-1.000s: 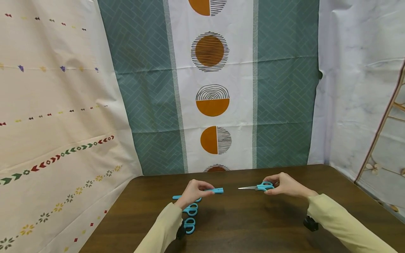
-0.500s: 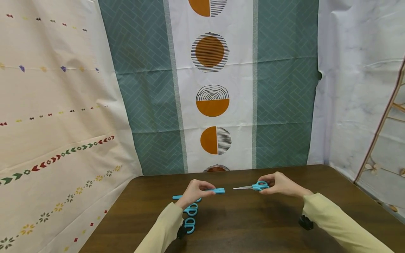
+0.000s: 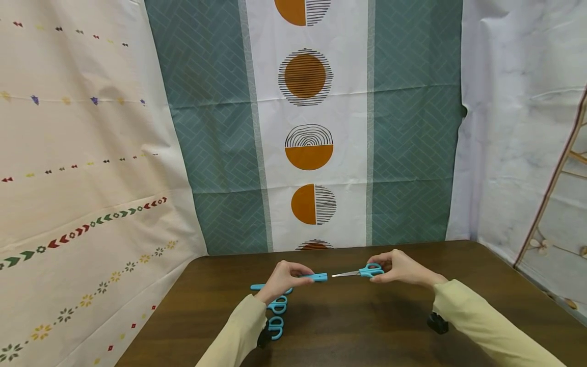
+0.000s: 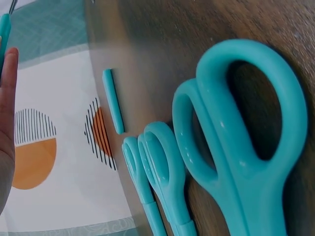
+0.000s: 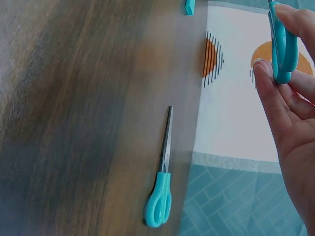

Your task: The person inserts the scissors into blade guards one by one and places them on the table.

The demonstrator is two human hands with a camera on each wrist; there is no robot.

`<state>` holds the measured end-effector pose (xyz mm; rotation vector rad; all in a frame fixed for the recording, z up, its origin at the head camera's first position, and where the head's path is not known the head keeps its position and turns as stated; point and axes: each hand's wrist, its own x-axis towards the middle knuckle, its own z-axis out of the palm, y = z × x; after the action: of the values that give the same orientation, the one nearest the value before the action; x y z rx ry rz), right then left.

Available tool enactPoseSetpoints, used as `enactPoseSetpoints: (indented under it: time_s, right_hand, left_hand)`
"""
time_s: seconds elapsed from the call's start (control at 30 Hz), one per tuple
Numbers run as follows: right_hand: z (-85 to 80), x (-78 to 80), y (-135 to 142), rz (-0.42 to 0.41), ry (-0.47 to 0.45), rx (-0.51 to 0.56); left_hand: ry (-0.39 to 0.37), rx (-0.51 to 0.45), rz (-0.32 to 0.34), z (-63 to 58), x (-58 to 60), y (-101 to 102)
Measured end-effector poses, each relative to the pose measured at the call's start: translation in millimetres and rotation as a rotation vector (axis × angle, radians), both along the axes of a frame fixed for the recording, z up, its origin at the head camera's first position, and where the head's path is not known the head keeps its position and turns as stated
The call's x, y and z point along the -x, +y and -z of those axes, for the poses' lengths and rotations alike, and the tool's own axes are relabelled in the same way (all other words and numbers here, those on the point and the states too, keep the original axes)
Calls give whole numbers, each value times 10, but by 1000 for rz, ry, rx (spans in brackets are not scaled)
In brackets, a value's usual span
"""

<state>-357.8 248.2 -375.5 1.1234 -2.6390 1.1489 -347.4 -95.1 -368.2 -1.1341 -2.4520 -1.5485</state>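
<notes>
My left hand [image 3: 284, 279] pinches a blue blade cap [image 3: 319, 277], its open end facing right. Opposite it, my right hand [image 3: 405, 270] grips the blue handles of a pair of scissors [image 3: 365, 272]. The bare blades point left, and a small gap separates their tip from the cap. In the right wrist view the thumb and fingers close on a turquoise handle [image 5: 284, 51]. Another pair of scissors [image 5: 162, 182] lies uncovered on the table there. A loose cap [image 4: 113, 101] lies on the table in the left wrist view. In the head view I cannot make out these two.
Under and beside the left forearm lie several blue-handled scissors: a near pair [image 3: 276, 328], a middle pair [image 3: 277, 305] and a far pair [image 3: 258, 287], partly hidden by that arm. The brown wooden table [image 3: 348, 326] ends at patterned cloth hangings [image 3: 307, 153].
My right hand has moved left with the scissors, narrowing the gap between blade tip and cap. The left hand and its cap have barely shifted.
</notes>
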Motion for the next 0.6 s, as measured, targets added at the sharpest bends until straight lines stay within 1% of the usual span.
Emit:
enactPoseSetpoints:
  time_s: [0.13, 0.27, 0.37, 0.5, 0.6]
  right_hand:
    - [-15, -8, -34, -2, -5, 4]
    - [-12, -2, -45, 4, 0, 0]
    - [-5, 1, -48, 1, -11, 6]
    - [-8, -1, -63, -12, -40, 30]
    - [-16, -6, -76, -17, -53, 47]
  left_hand:
    - [17, -15, 14, 27, 22, 22]
    - [21, -13, 3, 138, 139, 34]
    - [15, 5, -15, 214, 227, 35]
    - [27, 16, -22, 209, 231, 43]
    - [31, 10, -8, 141, 164, 54]
